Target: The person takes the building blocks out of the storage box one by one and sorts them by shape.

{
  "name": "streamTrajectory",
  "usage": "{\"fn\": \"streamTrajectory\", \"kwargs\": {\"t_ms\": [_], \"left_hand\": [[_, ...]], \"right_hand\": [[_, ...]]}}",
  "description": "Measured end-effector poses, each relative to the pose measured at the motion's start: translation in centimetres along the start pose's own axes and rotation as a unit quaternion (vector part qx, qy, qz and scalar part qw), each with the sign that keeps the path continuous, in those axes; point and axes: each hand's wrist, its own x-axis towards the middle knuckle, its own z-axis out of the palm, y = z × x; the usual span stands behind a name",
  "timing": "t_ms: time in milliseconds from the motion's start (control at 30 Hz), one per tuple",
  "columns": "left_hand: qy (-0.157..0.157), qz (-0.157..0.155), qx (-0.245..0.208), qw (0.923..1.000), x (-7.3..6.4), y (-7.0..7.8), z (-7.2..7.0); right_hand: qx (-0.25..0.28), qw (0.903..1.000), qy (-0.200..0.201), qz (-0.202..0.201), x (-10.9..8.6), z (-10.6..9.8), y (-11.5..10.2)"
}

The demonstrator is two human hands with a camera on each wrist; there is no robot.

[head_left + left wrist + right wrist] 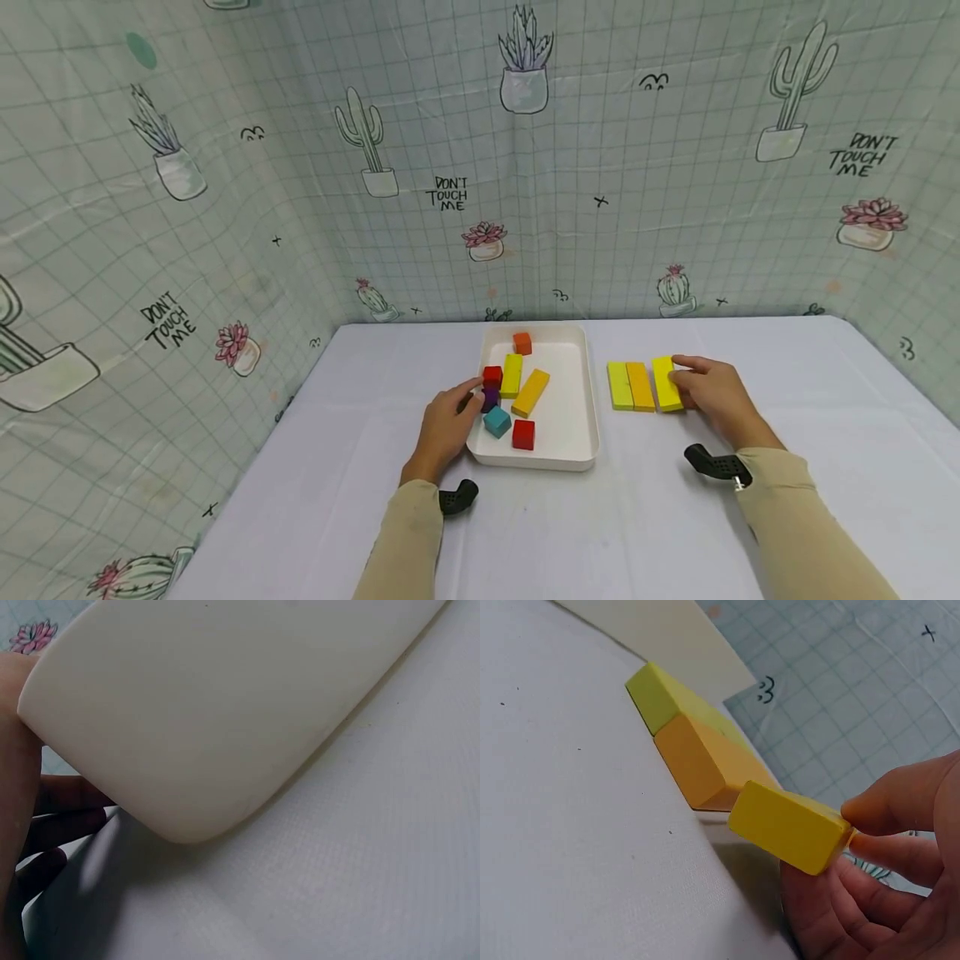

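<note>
At its left wall, my left hand [445, 425] grips the white tray [573, 408]; thumb and index finger lie at the rim, other fingers outside it [67, 810]. Near those fingertips in the tray are a red cube [492, 377] and a purple block [491, 400]. My right hand [720, 400] pinches a bright yellow rectangular block [784, 829] between thumb and fingers. The block is slightly tilted, just right of an orange-yellow block [697, 765]. That one lies side by side with a yellow-green block [654, 697], both on the table right of the tray.
Also in the tray are an orange cube [522, 342], a yellow-green block [512, 376], an orange-yellow block [531, 393], a blue cube [497, 422] and a second red cube [523, 434]. A patterned cloth [570, 250] hangs behind the white table [570, 533].
</note>
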Motion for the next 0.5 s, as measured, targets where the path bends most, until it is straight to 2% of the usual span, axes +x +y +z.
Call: {"fn": "streamTrajectory", "kwargs": {"t_ms": [200,400,500], "left_hand": [[-0.004,0.005,0.007,1.0,-0.06,-0.05,0.0],[-0.003,0.006,0.006,1.0,-0.16,0.11,-0.11],[-0.001,0.004,0.006,1.0,-0.19,0.12,-0.08]], "right_hand": [[-0.078,0.9965,0.009,-0.027,0.36,0.3,0.39],[-0.153,0.9856,0.032,-0.064,0.13,0.77,0.11],[-0.175,0.9814,0.043,-0.064,-0.01,0.98,-0.15]]}}
